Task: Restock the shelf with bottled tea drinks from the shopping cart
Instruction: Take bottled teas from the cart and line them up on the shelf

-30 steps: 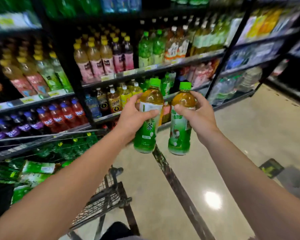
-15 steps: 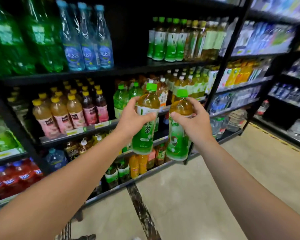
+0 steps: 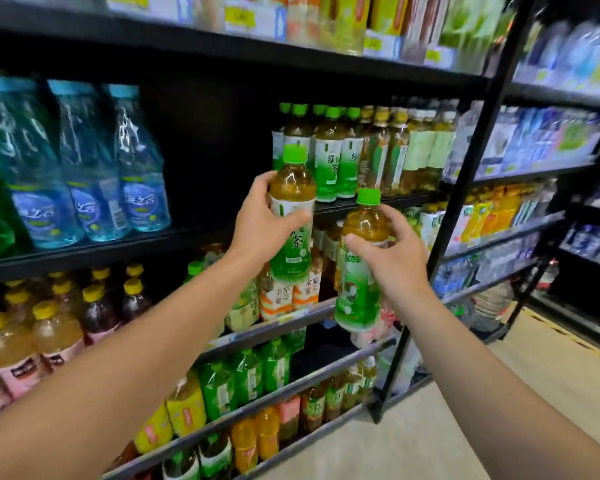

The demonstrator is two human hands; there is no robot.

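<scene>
Two green-capped tea bottles in hand, neither shelved yet. Left hand, fingers wrapped round one bottle, raised before the matching row on the shelf; right hand grips the second bottle, lower. Placing both remains. Cart out of view.

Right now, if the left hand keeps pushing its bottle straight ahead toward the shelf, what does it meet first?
Most likely the green-capped tea bottles standing on the shelf just beyond the left hand and its bottle. The dark gap lies to their left. Depth is hard to judge.
</scene>
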